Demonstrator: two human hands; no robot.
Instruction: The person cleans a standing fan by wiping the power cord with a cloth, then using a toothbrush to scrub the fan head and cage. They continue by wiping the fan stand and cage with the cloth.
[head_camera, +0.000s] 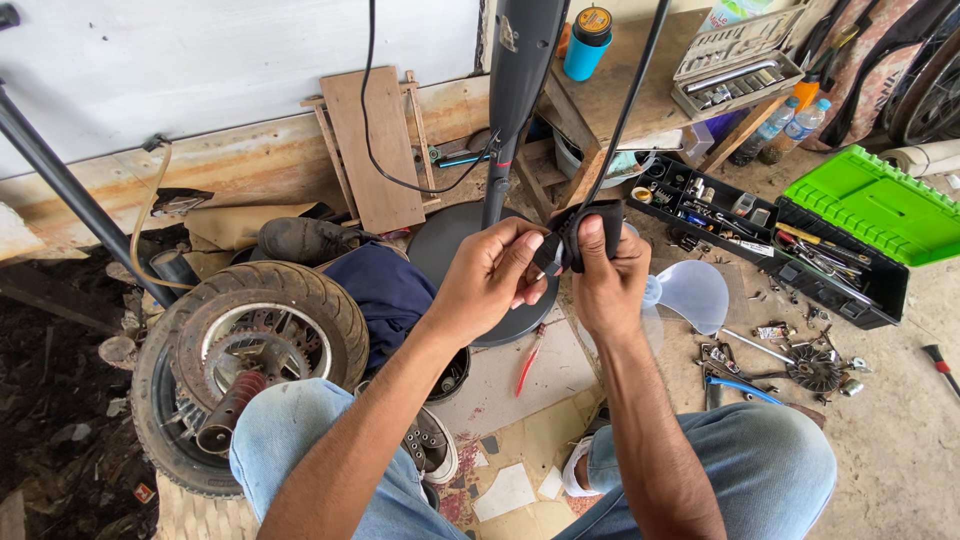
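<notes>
My left hand (490, 275) and my right hand (607, 275) meet in front of me, both gripping a small black part (588, 225) at the end of a black cable (630, 100) that rises toward the top of the view. My fingers pinch the part from both sides. Just behind my hands stands a dark fan pole (515, 90) on a round dark base (450, 240). A translucent fan blade (690, 293) lies on the floor right of my right hand. My knees in blue jeans (760, 450) fill the lower view.
A small wheel with tyre (250, 350) lies at the left. An open black and green toolbox (850, 230) sits at the right, red-handled pliers (528, 362) and loose metal parts (810, 365) on the floor. A wooden bench (620, 90) holds a socket set and a blue bottle.
</notes>
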